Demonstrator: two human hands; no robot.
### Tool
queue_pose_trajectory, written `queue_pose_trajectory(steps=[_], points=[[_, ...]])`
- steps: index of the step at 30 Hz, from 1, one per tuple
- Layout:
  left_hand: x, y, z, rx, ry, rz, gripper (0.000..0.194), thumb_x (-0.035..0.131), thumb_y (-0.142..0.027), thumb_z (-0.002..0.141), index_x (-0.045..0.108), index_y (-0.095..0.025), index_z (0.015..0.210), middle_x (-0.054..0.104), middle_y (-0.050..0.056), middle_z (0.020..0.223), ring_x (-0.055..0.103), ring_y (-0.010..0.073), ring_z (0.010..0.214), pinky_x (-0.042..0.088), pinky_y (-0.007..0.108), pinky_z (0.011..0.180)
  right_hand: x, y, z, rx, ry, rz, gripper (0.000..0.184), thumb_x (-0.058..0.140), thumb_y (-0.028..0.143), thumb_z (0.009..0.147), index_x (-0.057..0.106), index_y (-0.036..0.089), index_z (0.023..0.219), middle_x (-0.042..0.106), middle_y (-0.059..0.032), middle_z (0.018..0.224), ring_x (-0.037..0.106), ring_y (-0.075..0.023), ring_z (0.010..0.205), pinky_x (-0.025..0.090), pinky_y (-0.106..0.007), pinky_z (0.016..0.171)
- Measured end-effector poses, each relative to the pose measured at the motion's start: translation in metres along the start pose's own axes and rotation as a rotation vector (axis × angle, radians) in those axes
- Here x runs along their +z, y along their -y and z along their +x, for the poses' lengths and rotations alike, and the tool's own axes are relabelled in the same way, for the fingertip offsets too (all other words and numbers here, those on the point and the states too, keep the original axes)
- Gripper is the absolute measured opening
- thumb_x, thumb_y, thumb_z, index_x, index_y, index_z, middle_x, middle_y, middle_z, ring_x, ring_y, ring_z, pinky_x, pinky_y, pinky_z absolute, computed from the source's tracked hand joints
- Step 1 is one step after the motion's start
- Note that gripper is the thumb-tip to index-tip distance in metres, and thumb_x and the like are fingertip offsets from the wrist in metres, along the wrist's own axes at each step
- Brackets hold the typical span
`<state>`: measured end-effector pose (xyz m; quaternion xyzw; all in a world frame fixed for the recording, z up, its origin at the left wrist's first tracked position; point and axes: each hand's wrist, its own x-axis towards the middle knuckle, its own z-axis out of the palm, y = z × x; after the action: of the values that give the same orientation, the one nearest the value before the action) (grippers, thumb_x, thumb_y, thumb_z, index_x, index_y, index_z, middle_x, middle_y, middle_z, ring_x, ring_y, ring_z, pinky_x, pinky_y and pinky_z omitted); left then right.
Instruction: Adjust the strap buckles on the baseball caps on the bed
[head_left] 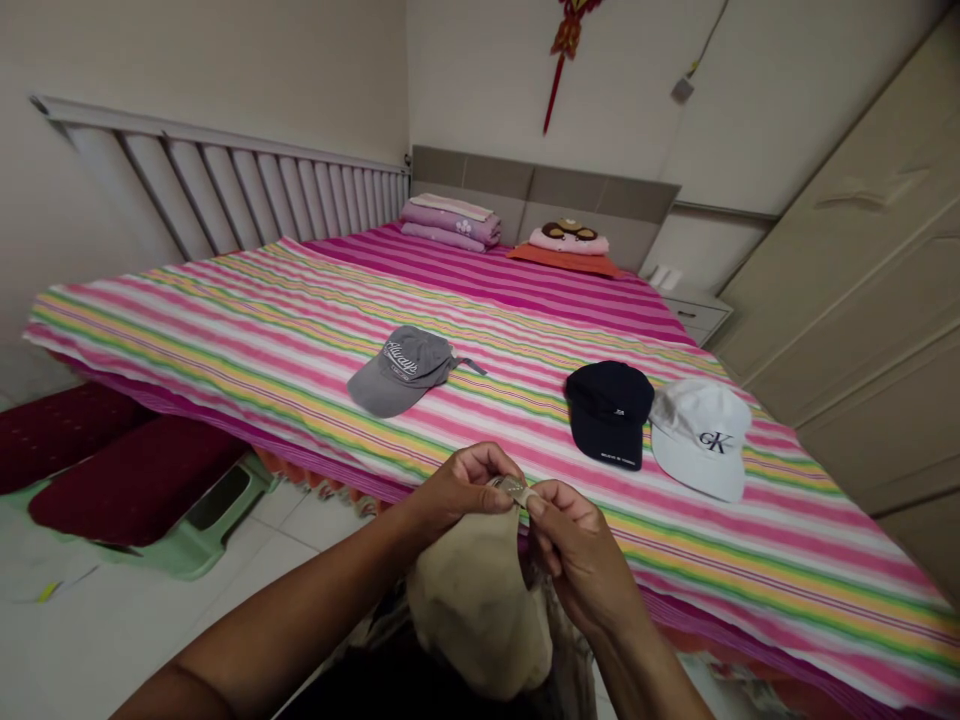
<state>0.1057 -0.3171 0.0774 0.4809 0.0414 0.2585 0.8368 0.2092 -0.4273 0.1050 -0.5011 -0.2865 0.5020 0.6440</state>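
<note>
My left hand (465, 490) and my right hand (577, 555) meet in front of me, pinching the metal buckle (511, 488) on the back strap of a beige baseball cap (476, 600). That cap hangs below my hands, just off the near bed edge. Farther off, a grey cap with "Always" lettering (401, 370) lies on the striped bedsheet (247, 340). To its right are a navy cap (609, 413) and a white cap with "CK" lettering (701, 437), side by side.
The bed has a pink-striped sheet, with folded bedding (450, 222) and a pillow (568, 240) at the headboard (540, 190). A slatted rail (225, 180) runs along the left. Dark red cushioned stools (135, 480) stand on the tile floor, and a cream wardrobe (847, 270) stands right.
</note>
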Motion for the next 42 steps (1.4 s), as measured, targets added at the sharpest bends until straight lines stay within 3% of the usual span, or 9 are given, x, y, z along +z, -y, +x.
queue_pose_trajectory(steps=[7, 15, 33, 37, 42], points=[[0.001, -0.014, -0.002, -0.031, 0.039, 0.267, 0.030, 0.074, -0.026, 0.060, 0.054, -0.012, 0.078, 0.055, 0.001, 0.072, 0.050, 0.0087, 0.066, 0.036, 0.020, 0.061, -0.001, -0.001, 0.000, 0.014, 0.003, 0.021, 0.022, 0.066, 0.034, 0.068, 0.053, 0.016, 0.066, 0.036, 0.0100, 0.035, 0.022, -0.0026, 0.032, 0.014, -0.019, 0.038], [-0.002, 0.000, -0.002, -0.086, -0.001, 0.049, 0.031, 0.074, -0.031, 0.059, 0.059, -0.013, 0.080, 0.059, 0.003, 0.074, 0.054, 0.0104, 0.067, 0.040, 0.023, 0.063, -0.001, -0.001, -0.001, 0.025, 0.003, 0.079, 0.022, 0.067, 0.031, 0.067, 0.051, 0.016, 0.064, 0.038, 0.0100, 0.037, 0.022, -0.0017, 0.031, 0.013, -0.019, 0.037], [-0.002, 0.000, -0.002, 0.050, -0.026, 0.142, 0.027, 0.076, -0.024, 0.057, 0.064, -0.013, 0.078, 0.062, 0.004, 0.074, 0.056, 0.0137, 0.076, 0.041, 0.027, 0.071, 0.000, -0.002, -0.002, 0.048, 0.005, 0.045, 0.027, 0.066, 0.034, 0.068, 0.048, 0.016, 0.060, 0.036, 0.0100, 0.037, 0.022, -0.0017, 0.031, 0.013, -0.019, 0.036], [-0.002, -0.001, -0.002, 0.060, -0.043, 0.158, 0.027, 0.077, -0.023, 0.056, 0.064, -0.013, 0.077, 0.062, 0.003, 0.075, 0.056, 0.0132, 0.076, 0.041, 0.026, 0.071, 0.000, -0.002, -0.002, -0.019, -0.030, -0.098, 0.024, 0.063, 0.035, 0.071, 0.047, 0.017, 0.067, 0.037, 0.0099, 0.041, 0.025, -0.0025, 0.033, 0.016, -0.018, 0.036], [-0.003, 0.002, -0.002, 0.058, -0.045, 0.131, 0.027, 0.076, -0.022, 0.056, 0.064, -0.014, 0.079, 0.061, 0.003, 0.075, 0.057, 0.0133, 0.075, 0.041, 0.027, 0.072, 0.002, -0.002, -0.007, -0.209, -0.105, -0.258, 0.023, 0.061, 0.034, 0.071, 0.044, 0.020, 0.079, 0.042, 0.0073, 0.058, 0.035, -0.0053, 0.042, 0.028, -0.018, 0.038]])
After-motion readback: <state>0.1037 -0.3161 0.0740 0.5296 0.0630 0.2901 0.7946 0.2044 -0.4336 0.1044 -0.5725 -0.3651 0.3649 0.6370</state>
